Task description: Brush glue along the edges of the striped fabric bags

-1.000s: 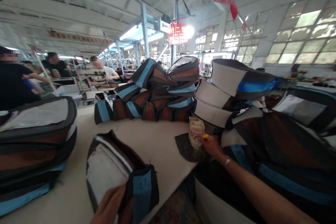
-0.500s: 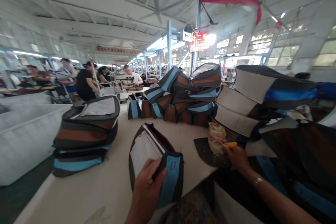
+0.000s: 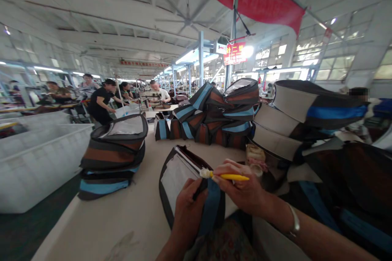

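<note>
The right hand [image 3: 241, 187] has moved from the tub [image 3: 255, 153] at four o'clock to five, pinching a yellow-handled brush [image 3: 231, 177], perhaps touching the bag [image 3: 174, 177] the left hand [image 3: 190, 208] grips.

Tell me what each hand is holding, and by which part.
The right hand holds a yellow-handled, brush-like tool by its handle. The left hand grips the dark gray fabric piece by its edge beside the blue stripe.

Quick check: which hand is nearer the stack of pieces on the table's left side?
Left. The left hand grips the near fabric piece, to the right of the stack; the right hand, holding the yellow-handled tool, is farther right.
</note>
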`<action>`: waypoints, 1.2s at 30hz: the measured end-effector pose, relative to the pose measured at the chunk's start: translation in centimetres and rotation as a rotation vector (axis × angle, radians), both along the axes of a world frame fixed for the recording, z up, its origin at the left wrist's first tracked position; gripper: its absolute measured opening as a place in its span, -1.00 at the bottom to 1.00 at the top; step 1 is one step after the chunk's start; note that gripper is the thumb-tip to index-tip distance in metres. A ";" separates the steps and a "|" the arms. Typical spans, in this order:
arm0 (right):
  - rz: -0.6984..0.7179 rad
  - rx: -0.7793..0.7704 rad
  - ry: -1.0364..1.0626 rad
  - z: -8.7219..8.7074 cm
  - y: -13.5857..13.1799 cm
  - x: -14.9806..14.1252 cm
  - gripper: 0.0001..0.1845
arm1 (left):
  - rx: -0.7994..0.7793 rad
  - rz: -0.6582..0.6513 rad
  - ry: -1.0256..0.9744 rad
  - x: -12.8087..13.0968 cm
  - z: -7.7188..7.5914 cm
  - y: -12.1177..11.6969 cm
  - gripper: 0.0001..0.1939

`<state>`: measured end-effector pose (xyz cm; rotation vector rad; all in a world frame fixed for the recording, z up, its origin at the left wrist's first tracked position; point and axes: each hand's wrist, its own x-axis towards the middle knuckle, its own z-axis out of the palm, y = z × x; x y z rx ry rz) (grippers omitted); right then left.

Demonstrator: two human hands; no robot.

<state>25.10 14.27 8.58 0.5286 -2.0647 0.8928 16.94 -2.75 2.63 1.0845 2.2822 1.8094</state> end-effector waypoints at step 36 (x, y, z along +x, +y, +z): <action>-0.108 0.291 -0.164 2.7 0.4 2.1 -0.83 | -0.260 0.326 1.142 1.8 -3.9 1.5 -0.87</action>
